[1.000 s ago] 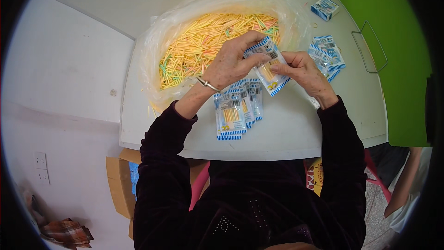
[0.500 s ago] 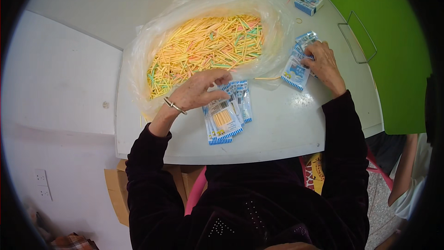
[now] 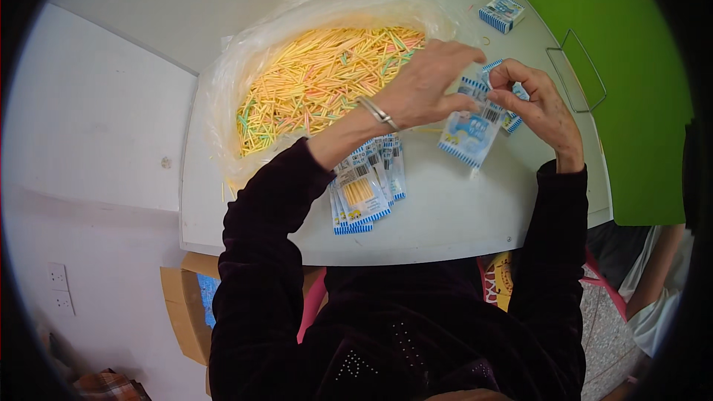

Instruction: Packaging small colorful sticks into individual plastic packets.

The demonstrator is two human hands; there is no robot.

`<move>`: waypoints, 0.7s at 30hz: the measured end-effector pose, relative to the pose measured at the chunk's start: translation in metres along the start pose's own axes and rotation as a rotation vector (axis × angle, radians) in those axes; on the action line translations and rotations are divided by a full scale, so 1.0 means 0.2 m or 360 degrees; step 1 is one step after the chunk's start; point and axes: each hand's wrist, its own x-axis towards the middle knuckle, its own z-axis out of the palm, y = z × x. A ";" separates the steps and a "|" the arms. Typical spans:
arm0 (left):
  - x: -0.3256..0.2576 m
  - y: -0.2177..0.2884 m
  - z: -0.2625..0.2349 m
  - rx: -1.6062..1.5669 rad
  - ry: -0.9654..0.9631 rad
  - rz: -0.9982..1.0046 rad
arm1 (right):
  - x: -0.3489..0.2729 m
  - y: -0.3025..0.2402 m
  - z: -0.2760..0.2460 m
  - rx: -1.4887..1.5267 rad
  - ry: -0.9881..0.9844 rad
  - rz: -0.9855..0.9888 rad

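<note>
My right hand (image 3: 544, 108) pinches the upper edge of a small flat packet (image 3: 469, 134), clear with blue print and striped blue ends, raised a little off the table. My left hand (image 3: 427, 87), with a metal bangle at its wrist, reaches across beside this packet, thumb and fingers apart. More such packets (image 3: 514, 120) lie beneath my right hand, partly hidden. Under my left forearm, a fanned pile of packets (image 3: 359, 197) rests on the table; the top one shows yellow sticks inside. Behind it, a big clear plastic bag (image 3: 223, 96) lies open, full of thin pastel sticks (image 3: 312, 74), mostly yellow.
A blue-and-white block of packets (image 3: 502, 13) sits at the far right of the white table (image 3: 423, 226), near a rubber band (image 3: 486, 41). A wire stand (image 3: 578, 74) is by the green panel (image 3: 631, 104). Below left is a cardboard box (image 3: 182, 312). Another person's arm (image 3: 657, 271) shows at right.
My left hand has moved from the packet pile up and right, toward my right hand. My right hand has lifted one packet, tilting it toward the left.
</note>
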 end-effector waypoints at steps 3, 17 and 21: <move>0.05 0.02 0.01 0.0054 -0.0197 0.0106 | 0.02 -0.04 0.03 0.0186 0.0007 -0.0043; -0.17 -0.04 -0.06 -0.0466 0.0025 -0.0653 | 0.03 0.09 0.26 0.0335 0.0049 0.0227; -0.24 -0.01 -0.06 -0.0396 0.0023 -0.0732 | 0.02 0.10 0.30 0.0315 0.0063 0.0141</move>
